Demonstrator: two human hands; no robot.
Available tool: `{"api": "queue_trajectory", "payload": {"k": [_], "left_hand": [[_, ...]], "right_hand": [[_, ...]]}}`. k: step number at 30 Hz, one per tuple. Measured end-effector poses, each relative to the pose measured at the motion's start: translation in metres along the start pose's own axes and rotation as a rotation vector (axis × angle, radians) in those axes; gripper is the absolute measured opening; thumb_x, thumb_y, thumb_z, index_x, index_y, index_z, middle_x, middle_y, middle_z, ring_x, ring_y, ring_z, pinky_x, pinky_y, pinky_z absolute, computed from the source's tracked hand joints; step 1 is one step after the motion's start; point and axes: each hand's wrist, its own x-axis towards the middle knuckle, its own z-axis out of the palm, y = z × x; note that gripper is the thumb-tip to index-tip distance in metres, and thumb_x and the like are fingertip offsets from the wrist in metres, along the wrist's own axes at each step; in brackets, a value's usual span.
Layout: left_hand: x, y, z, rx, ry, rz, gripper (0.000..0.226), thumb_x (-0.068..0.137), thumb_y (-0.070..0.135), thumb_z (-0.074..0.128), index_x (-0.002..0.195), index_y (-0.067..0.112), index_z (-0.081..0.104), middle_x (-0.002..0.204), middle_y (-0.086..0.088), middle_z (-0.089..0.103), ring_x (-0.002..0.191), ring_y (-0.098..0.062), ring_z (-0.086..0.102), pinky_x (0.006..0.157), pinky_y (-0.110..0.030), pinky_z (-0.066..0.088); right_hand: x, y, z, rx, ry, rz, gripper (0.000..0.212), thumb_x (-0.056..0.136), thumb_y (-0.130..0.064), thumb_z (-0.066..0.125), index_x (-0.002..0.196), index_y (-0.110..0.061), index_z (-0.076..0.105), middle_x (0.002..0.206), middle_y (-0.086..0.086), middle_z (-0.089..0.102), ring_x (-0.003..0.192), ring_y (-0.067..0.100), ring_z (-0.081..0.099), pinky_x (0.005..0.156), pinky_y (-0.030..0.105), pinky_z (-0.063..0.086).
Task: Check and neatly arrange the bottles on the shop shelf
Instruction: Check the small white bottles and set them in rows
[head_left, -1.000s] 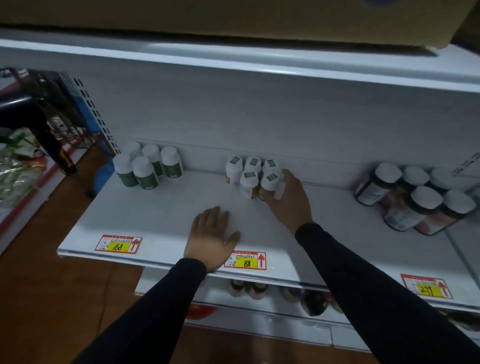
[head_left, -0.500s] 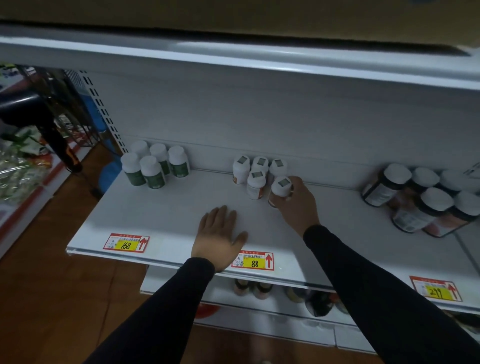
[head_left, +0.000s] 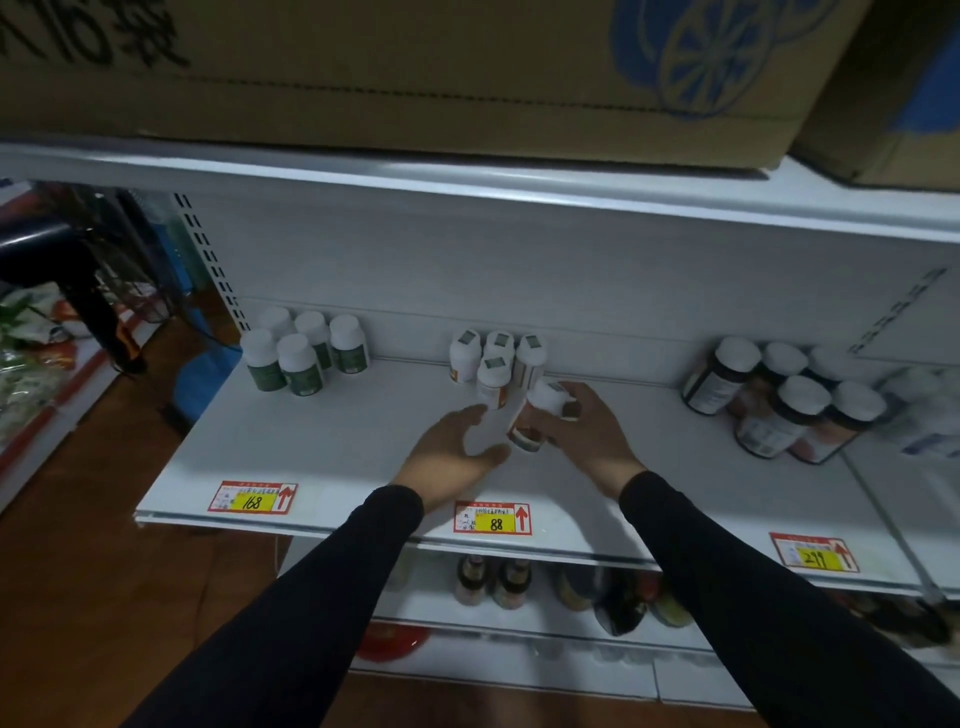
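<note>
Four btls (head_left: 492, 364) behind held btl (head_left: 535, 415)

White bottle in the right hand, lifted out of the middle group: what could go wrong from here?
The right hand holds the white bottle tilted above the shelf, so it may slip before the open left hand supports it. The four bottles left standing sit close behind; either hand could knock them over. The dim light may make checking the label hard.

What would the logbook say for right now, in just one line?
right hand: grips white bottle, tilted, lifted | left hand: open beside it | four bottles upright at shelf back | step: checking
</note>
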Motion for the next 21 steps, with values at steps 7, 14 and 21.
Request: {"api": "queue_trajectory", "payload": {"k": [7, 14, 21], "left_hand": [[-0.004, 0.03, 0.007, -0.341, -0.106, 0.053, 0.031, 0.086, 0.025, 0.073, 0.115, 0.029, 0.063, 0.114, 0.007, 0.07, 0.105, -0.011, 0.065, 0.097, -0.034, 0.05], [-0.006, 0.03, 0.006, -0.432, -0.12, 0.02, 0.028, 0.088, 0.025, 0.072, 0.112, 0.032, 0.059, 0.113, 0.006, 0.069, 0.103, -0.014, 0.065, 0.097, -0.039, 0.053], [-0.008, 0.035, 0.007, -0.5, -0.042, 0.025, 0.035, 0.081, 0.012, 0.078, 0.103, 0.029, 0.057, 0.103, 0.002, 0.068, 0.095, -0.016, 0.067, 0.084, -0.028, 0.056]], "right_hand": [[-0.006, -0.014, -0.002, 0.152, -0.129, 0.04, 0.04, 0.087, -0.032, 0.073, 0.12, -0.012, 0.06, 0.111, 0.01, 0.069, 0.096, 0.022, 0.07, 0.083, 0.034, 0.06], [-0.004, -0.018, -0.007, 0.225, -0.189, 0.119, 0.044, 0.099, -0.049, 0.047, 0.118, -0.014, 0.065, 0.109, 0.011, 0.071, 0.097, 0.026, 0.071, 0.082, 0.03, 0.057], [-0.004, -0.015, 0.0, 0.126, -0.216, 0.055, 0.038, 0.094, -0.046, 0.06, 0.122, -0.02, 0.062, 0.112, 0.004, 0.072, 0.1, 0.021, 0.07, 0.093, 0.04, 0.056]]}}
